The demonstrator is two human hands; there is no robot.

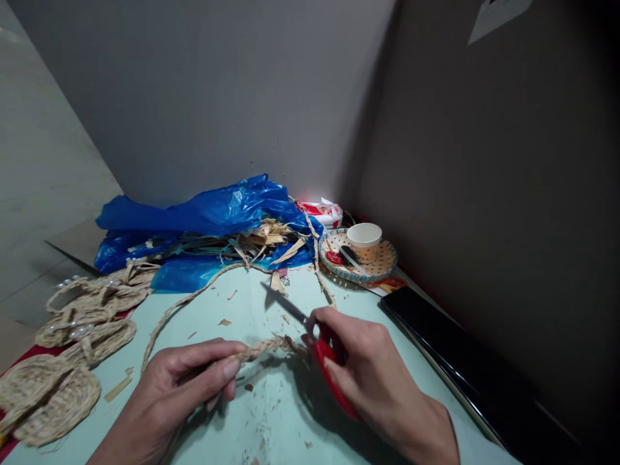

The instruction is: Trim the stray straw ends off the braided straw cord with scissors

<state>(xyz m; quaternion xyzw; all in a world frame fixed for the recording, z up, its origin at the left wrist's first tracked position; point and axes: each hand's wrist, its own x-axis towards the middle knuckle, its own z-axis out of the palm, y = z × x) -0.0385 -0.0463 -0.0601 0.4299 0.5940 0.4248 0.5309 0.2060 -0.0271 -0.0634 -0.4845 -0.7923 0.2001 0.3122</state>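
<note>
A braided straw cord stretches between my two hands above the pale green table. My left hand pinches it between thumb and fingers. Red-handled scissors sit in my right hand, fingers wrapped round the handles, with the dark blades pointing up and left, away from the cord. The cord's right end runs behind the scissors, so I cannot tell whether my right fingers touch it too. More of the cord loops across the table behind my hands, and a strand runs up toward the blue bag.
Woven straw sandals line the left side. At the back lies a blue plastic bag with dry husks. A woven tray holds a paper cup. On the right is a glossy black object. Straw scraps dot the table.
</note>
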